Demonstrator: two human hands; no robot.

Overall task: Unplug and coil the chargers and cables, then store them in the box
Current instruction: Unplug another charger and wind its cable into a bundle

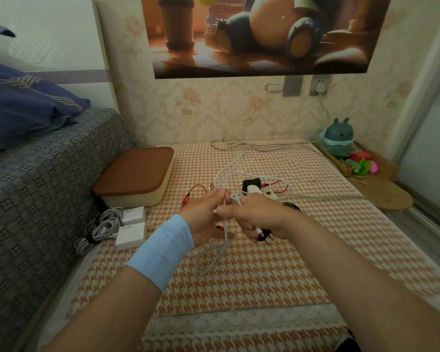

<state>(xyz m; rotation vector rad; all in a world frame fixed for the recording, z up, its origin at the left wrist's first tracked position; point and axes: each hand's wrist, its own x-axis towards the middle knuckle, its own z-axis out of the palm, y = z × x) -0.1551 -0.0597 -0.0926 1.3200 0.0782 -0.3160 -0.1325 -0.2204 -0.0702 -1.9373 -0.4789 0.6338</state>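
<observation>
Closest in, over an orange-and-white houndstooth mat (239, 283) with a lace front edge: two bare forearms stretched forward, a pale blue wristband (163, 250) on the left wrist.

Just beyond, both hands close together above the mat. Left hand (203, 217) with fingers curled, pinching a white cable (224, 247) near its fingertips. Right hand (254, 214) touching the left, thumb and curled fingers clamped on the same white cable, with a black plug (264, 236) tucked under the palm, prongs showing below. Below the hands, slack loops of the white cable hanging down to the mat.

Left of the hands, at the mat's edge beside a grey patterned bed (48, 174): two white chargers (131, 236) side by side, with coiled cables (97, 232) bundled against them.

Behind the chargers, the box (137, 196), cream-walled, brown lid on, against the bed.

Past the fingertips, a white power strip (239, 198) crowded with adapters, a red cable (197, 190) trailing to its left, more white cable looping above it.

Farther back, a grey cable (259, 146) lying across the mat's far end. To the right, a blue round toy (338, 137).

On the wall, a wall socket (320, 87) with a white plug in it, under a large poster (259, 34).
</observation>
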